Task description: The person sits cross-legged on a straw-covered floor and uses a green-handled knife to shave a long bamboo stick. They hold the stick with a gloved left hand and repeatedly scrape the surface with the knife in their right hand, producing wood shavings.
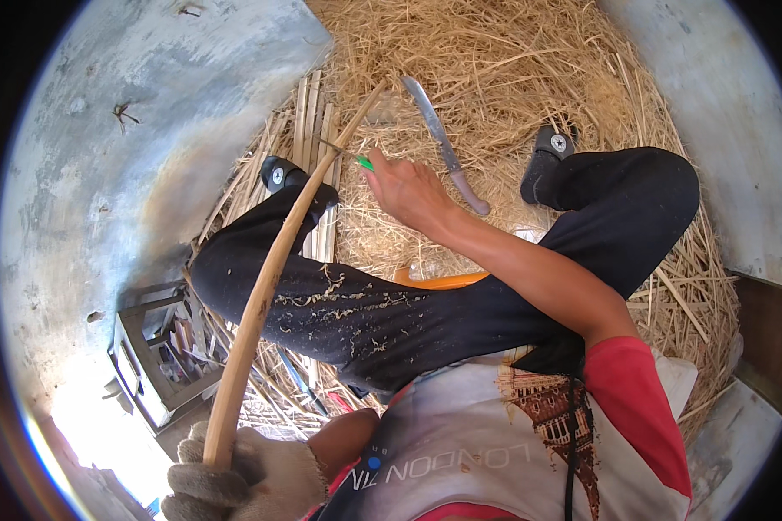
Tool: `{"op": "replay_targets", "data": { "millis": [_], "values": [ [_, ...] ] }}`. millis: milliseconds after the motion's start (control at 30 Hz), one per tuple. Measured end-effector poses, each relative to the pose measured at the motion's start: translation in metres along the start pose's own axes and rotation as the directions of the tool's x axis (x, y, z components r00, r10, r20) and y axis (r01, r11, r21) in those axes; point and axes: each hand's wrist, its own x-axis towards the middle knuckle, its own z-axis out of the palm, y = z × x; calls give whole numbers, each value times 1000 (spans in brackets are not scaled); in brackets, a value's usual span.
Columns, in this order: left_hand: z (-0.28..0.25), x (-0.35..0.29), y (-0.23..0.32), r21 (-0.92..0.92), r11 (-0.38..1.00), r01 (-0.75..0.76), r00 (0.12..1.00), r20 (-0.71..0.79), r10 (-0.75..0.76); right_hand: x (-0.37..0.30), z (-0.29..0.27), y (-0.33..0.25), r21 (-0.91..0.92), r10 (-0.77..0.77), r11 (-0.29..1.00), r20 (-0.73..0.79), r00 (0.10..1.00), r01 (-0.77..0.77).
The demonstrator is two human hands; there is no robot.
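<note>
the left hand [256, 473], which wears a grey-brown glove, is closed around the thick lower end of a long, slightly curved stick [256, 304]. the stick is tilted, passing above the left leg of black trousers [460, 321], and its thin end points up toward the straw [504, 52]; whether this end touches the straw, i cannot tell. the right hand [408, 189] is bare and holds narrowly a small knife [365, 162] by its green handle, with the thin dark blade at the upper part of the stick. many pale, curled shavings [330, 304] lie on the trousers. to the right of the stick, a machete [434, 122] rests on the straw, its handle toward the person. a curved orange thing [447, 280] lies between the legs, partly hidden. pale strips [307, 122] lie near the left shoe [278, 174], beside the wall [174, 104].
</note>
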Motion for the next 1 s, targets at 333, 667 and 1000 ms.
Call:
{"op": "replay_targets", "data": {
  "millis": [333, 667, 1000],
  "values": [
    [0, 11, -2, 13, 1000, -5, 1000, -2, 5, -2, 8, 158, -341, 378, 878, 68, 923, -335],
    [-6, 4, 15, 55, 998, -43, 999, -30, 45, 3, -11, -30, 659, 299, 305, 619, 726, -687],
    [-17, 25, 86, 680, 709, -188, 883, 432, -180, -31, -45, -123, 831, 283, -221, 556, 782, -511]
  ]
}}
